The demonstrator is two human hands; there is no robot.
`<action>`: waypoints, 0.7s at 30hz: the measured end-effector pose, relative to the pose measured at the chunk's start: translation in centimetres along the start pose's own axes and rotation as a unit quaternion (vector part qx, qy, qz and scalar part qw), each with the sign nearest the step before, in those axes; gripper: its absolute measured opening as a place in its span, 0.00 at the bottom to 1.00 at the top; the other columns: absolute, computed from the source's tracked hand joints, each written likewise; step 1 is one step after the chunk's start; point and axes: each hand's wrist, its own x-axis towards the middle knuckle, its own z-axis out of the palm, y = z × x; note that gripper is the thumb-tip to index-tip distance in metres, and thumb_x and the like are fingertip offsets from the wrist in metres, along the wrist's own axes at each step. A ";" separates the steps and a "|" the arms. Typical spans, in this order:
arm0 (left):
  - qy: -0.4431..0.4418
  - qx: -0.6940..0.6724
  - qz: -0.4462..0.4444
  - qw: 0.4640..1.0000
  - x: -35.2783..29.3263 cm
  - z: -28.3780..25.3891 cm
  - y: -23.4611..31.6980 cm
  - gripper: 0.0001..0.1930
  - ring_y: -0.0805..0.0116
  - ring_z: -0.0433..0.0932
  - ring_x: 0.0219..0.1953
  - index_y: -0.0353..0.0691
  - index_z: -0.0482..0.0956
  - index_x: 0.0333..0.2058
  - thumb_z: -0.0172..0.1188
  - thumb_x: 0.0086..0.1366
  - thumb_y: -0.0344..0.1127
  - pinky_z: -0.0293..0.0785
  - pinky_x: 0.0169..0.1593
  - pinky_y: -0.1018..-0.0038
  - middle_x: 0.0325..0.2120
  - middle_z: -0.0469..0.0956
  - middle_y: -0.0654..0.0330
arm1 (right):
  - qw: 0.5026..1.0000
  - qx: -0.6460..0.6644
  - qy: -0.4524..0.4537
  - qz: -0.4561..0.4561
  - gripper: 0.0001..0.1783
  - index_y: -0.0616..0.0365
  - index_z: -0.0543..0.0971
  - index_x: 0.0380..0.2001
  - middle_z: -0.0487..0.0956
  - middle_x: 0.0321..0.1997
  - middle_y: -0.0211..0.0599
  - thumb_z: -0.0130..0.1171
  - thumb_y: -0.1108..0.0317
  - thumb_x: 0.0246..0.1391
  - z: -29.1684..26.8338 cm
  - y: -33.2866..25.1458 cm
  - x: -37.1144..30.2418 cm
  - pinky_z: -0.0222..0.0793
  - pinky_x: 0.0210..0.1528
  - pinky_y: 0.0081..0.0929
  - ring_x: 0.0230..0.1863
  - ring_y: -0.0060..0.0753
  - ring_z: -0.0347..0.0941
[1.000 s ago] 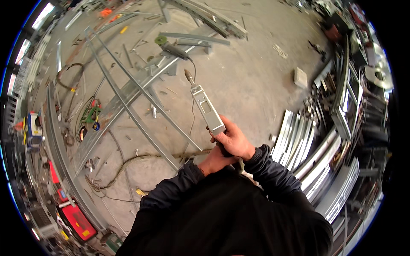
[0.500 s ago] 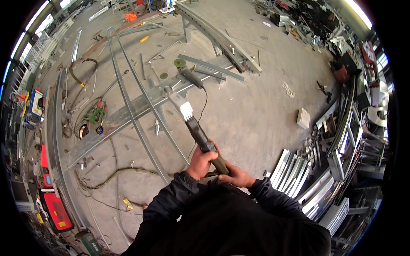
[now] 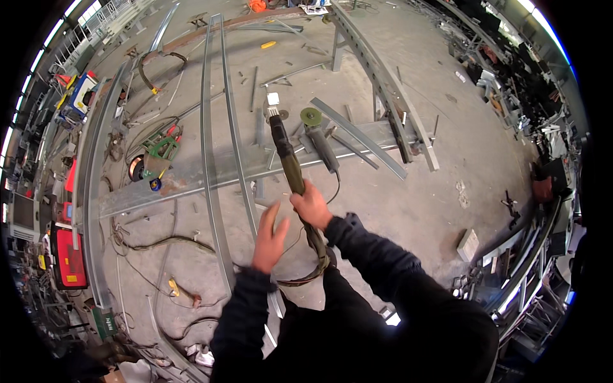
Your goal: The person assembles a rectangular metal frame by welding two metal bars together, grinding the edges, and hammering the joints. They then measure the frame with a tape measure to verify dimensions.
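My right hand [image 3: 311,204] is closed round a long dark hand-held tool [image 3: 290,163]. This tool has a pale, bright head at its far end and a thick cable trailing from its near end; its exact kind I cannot make out. My left hand [image 3: 271,240] is off the tool, fingers stretched and apart, a little to its left. Just right of the tool's head an angle grinder [image 3: 324,152] with a green disc lies on a wide metal beam [image 3: 175,175]. Two long galvanized rails [image 3: 211,127] cross over that beam, left of my hands.
A steel trestle [image 3: 377,70] stands at far right of the beam. Coiled cables [image 3: 172,239] run over the floor at left. Clamps, a wire spool [image 3: 136,167] and a tape measure [image 3: 155,184] are near the beam's left end. A red case [image 3: 69,255] lies far left, a pale block [image 3: 468,245] right.
My left hand has let go of the tool and opened. My right hand has moved forward along it, and the tool now points more straight ahead. The view has swung left.
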 end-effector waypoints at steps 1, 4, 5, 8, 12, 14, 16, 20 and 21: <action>0.018 0.026 -0.014 0.999 -2.2 0.3 -0.3 0.29 0.48 0.68 0.70 0.31 0.70 0.67 0.63 0.72 0.37 0.63 0.73 0.60 0.66 0.70 0.43 | 0.999 -0.015 0.029 -0.011 0.22 0.69 0.75 0.49 0.82 0.34 0.61 0.60 0.61 0.59 -0.1 1.6 4.0 0.77 0.43 0.47 0.40 0.59 0.83; 0.038 0.119 -0.071 0.990 -10.7 1.4 -2.6 0.31 0.48 0.71 0.67 0.32 0.72 0.66 0.69 0.67 0.34 0.65 0.71 0.59 0.64 0.72 0.44 | 0.998 -0.026 0.052 0.017 0.22 0.69 0.79 0.45 0.83 0.38 0.66 0.63 0.58 0.57 1.1 6.0 15.1 0.77 0.49 0.51 0.47 0.69 0.81; 0.069 0.073 -0.102 0.990 -13.7 1.8 -2.7 0.30 0.50 0.72 0.66 0.33 0.73 0.65 0.70 0.66 0.34 0.69 0.68 0.60 0.62 0.73 0.46 | 0.997 -0.041 0.055 0.024 0.23 0.69 0.80 0.44 0.84 0.39 0.65 0.63 0.58 0.56 1.5 6.2 17.5 0.77 0.50 0.50 0.47 0.68 0.82; 0.075 0.053 -0.247 0.965 -20.9 1.8 -2.4 0.28 0.55 0.75 0.63 0.36 0.76 0.63 0.70 0.65 0.34 0.77 0.60 0.61 0.60 0.75 0.50 | 0.992 -0.101 0.072 0.024 0.24 0.69 0.81 0.45 0.85 0.42 0.65 0.65 0.57 0.54 1.0 8.8 24.4 0.78 0.52 0.49 0.50 0.66 0.82; 0.173 -0.021 -0.348 0.921 -26.3 3.4 0.4 0.24 0.61 0.82 0.55 0.33 0.76 0.61 0.65 0.67 0.27 0.79 0.58 0.66 0.56 0.79 0.52 | 0.987 -0.144 0.043 0.056 0.26 0.71 0.82 0.47 0.85 0.43 0.64 0.66 0.57 0.53 1.4 8.5 29.2 0.78 0.54 0.48 0.52 0.64 0.83; 0.206 -0.054 -0.375 0.902 -28.1 4.6 0.0 0.24 0.63 0.82 0.54 0.32 0.76 0.62 0.65 0.68 0.26 0.80 0.58 0.68 0.55 0.80 0.53 | 0.992 -0.117 0.029 0.047 0.28 0.73 0.80 0.48 0.85 0.45 0.67 0.67 0.57 0.53 1.3 8.4 30.6 0.77 0.55 0.47 0.53 0.65 0.82; 0.221 -0.097 -0.381 0.893 -29.1 5.6 -0.9 0.23 0.64 0.82 0.54 0.32 0.76 0.62 0.65 0.68 0.25 0.80 0.57 0.69 0.54 0.82 0.54 | 0.993 -0.108 0.021 0.038 0.30 0.74 0.79 0.49 0.84 0.47 0.69 0.68 0.57 0.52 0.9 9.4 32.6 0.77 0.56 0.46 0.54 0.65 0.82; 0.188 -0.118 -0.370 0.902 -27.5 6.4 -1.7 0.22 0.66 0.83 0.52 0.33 0.77 0.62 0.66 0.70 0.24 0.79 0.57 0.71 0.53 0.83 0.56 | 0.992 -0.119 0.028 -0.003 0.34 0.74 0.73 0.56 0.83 0.48 0.71 0.67 0.61 0.52 0.3 11.6 34.8 0.75 0.59 0.47 0.56 0.66 0.80; 0.166 -0.097 -0.378 0.906 -26.2 5.9 -0.8 0.22 0.67 0.83 0.52 0.33 0.77 0.61 0.66 0.70 0.24 0.79 0.57 0.71 0.53 0.83 0.56 | 0.988 -0.142 0.050 -0.020 0.33 0.73 0.73 0.57 0.82 0.49 0.71 0.67 0.62 0.52 0.3 12.3 34.5 0.75 0.60 0.48 0.56 0.66 0.80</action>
